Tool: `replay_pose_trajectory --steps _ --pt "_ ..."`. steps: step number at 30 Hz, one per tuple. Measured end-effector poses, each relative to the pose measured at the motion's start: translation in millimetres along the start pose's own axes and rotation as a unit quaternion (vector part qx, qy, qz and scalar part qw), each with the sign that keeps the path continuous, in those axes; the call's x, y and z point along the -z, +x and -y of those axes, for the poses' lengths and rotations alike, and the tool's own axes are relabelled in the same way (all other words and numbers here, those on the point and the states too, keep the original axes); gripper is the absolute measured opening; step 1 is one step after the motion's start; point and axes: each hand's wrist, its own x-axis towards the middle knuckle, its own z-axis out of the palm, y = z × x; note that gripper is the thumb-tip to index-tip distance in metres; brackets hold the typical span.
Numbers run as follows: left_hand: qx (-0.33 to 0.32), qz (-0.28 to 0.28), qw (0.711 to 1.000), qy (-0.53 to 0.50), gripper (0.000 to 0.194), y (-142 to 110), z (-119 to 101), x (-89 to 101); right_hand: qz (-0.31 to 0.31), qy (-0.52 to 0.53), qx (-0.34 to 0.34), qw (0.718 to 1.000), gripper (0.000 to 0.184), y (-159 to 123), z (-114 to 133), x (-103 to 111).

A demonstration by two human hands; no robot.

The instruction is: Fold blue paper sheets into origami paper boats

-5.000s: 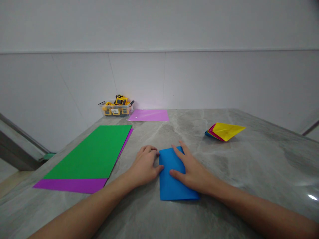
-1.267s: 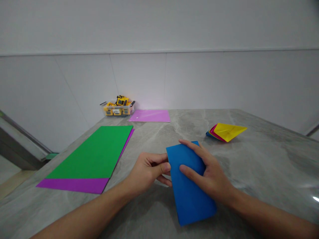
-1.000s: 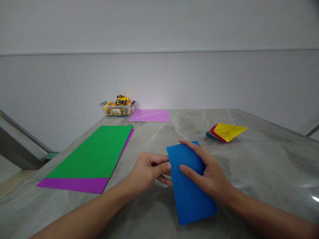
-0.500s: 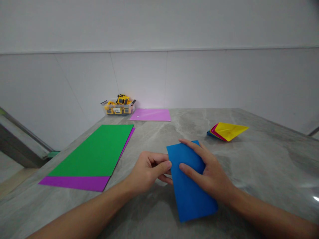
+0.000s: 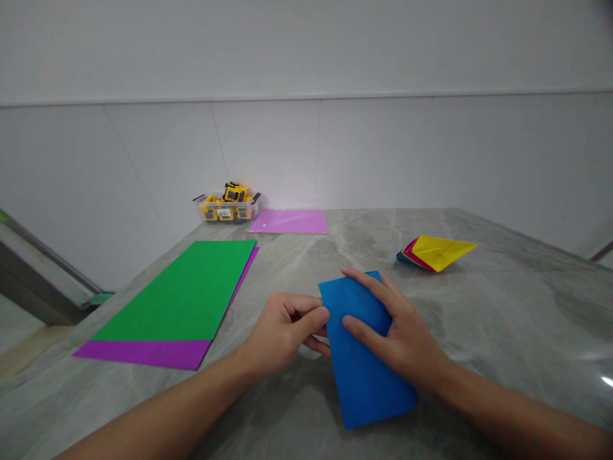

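A folded sheet of blue paper [image 5: 354, 364] slants in front of me, held between my hands. My left hand [image 5: 290, 329] pinches its left edge, with the thumb on the near face and the other fingers partly behind it. My right hand [image 5: 395, 322] holds the paper from the right side. Its thumb lies on the near face and its fingers stretch across the upper part, a fingertip reaching past the top edge. The paper's far side is hidden from me.
A green sheet [image 5: 179, 291] lies on a purple sheet [image 5: 148, 354] at the left. Farther back are a clear bin [image 5: 244, 213] with yellow toy vehicles and a pink-purple sheet [image 5: 290, 221]. Folded yellow, red and blue paper [image 5: 438, 253] rests at the right on the grey marbled table [image 5: 517, 319].
Almost nothing differs. The blue paper and both hands keep the same hold, with only a very slight shift to the left in the picture.
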Motion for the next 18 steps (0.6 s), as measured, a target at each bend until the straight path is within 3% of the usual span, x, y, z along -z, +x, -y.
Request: replay_pose_trajectory --steps 6,10,12,15,18 --pt "-0.001 -0.005 1.000 0.028 0.041 -0.8 -3.1 -3.5 0.005 -0.001 -0.001 1.000 0.060 -0.7 -1.1 -1.6" --pt "0.003 -0.047 0.997 0.054 0.042 -1.0 -4.0 -6.6 0.000 0.010 0.008 1.000 0.060 -1.5 1.2 -2.6" --pt "0.003 -0.069 0.996 0.063 0.042 -0.7 -4.0 -6.8 -0.018 0.040 0.005 0.999 0.069 -0.9 2.9 -3.2" --pt "-0.003 -0.074 0.994 0.075 0.041 -0.3 -3.6 -5.4 -0.039 0.154 -0.077 0.984 0.083 2.1 4.3 -3.4" --pt "-0.011 -0.060 0.994 0.085 0.042 -0.3 -2.2 -3.6 0.047 0.342 -0.218 0.913 0.070 6.5 4.9 -1.9"
